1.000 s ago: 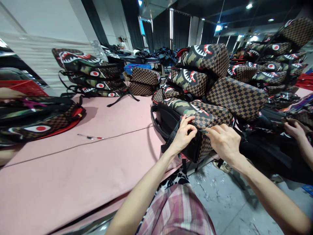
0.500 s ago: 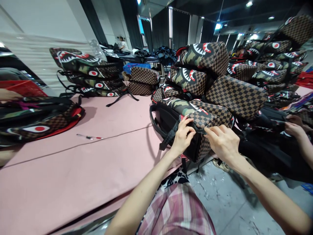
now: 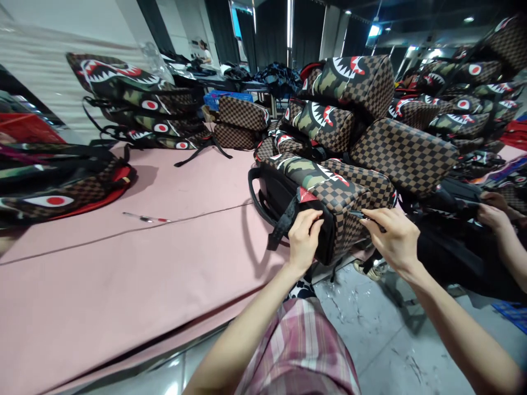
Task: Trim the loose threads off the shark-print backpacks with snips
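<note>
A checkered backpack [image 3: 343, 197] with a camouflage and shark-mouth front lies on its side at the table edge, its black back panel and straps towards me. My left hand [image 3: 304, 236] is closed in a pinch against the back panel's edge, beside a black strap [image 3: 284, 222] and a small red patch [image 3: 307, 195]. What the fingertips hold is too small to make out. To the right, my right hand [image 3: 391, 236] grips small thread snips [image 3: 356, 213], their grey tips pointing left at the bag's checkered side. Most of the snips is hidden in the fingers.
A pink-covered table [image 3: 164, 285] carries a pen [image 3: 146, 218] and a long cord. Stacked backpacks [image 3: 152, 104] stand at the back left, more [image 3: 341, 88] just behind. Another backpack [image 3: 61, 192] lies far left. At the right are another person's hands [image 3: 494, 211].
My right hand has moved right, away from the bag's edge, and the snips' tips now show. My left hand has slipped slightly lower, uncovering the red patch. The view has shifted a little.
</note>
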The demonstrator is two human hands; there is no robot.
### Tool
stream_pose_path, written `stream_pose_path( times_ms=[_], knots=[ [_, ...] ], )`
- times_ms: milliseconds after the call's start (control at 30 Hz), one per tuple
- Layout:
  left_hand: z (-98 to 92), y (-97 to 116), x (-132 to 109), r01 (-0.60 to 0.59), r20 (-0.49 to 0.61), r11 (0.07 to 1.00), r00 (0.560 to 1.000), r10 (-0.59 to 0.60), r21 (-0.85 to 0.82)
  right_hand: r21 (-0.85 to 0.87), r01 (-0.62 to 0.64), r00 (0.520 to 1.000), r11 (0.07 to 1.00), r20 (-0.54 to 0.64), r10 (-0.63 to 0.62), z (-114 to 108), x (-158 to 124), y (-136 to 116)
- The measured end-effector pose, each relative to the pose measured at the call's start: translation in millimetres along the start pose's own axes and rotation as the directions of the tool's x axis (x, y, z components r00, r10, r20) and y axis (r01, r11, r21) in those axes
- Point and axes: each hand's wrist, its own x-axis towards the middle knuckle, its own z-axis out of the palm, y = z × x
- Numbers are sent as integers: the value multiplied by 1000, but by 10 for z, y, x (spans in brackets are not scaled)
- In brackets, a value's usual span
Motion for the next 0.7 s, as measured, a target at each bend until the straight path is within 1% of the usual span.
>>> stream_pose_path(
  times_ms=[100, 167, 233, 367, 600, 667, 700],
  knots=[
    [157, 10, 103, -90, 13, 994, 996, 89, 56, -117, 50, 997, 992, -47, -55, 27, -15, -47],
    [217, 6, 142, -128, 38, 990, 991, 126, 57, -190, 84, 995, 978, -35, -93, 43, -15, -52],
    [248, -4, 154, -140, 47, 988, 989, 137, 63, -250, 107, 993, 962, -14, -114, 52, -11, -49],
    [261, -19, 160, -150, 56, 985, 988, 145, 85, -307, 137, 989, 942, -5, -146, 53, 3, -57],
    [233, 6, 252, -245, 163, 958, 962, 221, 147, -312, 159, 986, 937, 1, -167, 66, 30, -92],
    [208, 40, 293, -228, 206, 964, 958, 198, 134, -304, 164, 985, 939, 0, -172, 67, 29, -93],
    [186, 59, 303, -195, 242, 976, 956, 167, 95, -301, 166, 985, 939, 0, -174, 67, 27, -93]
  ],
)
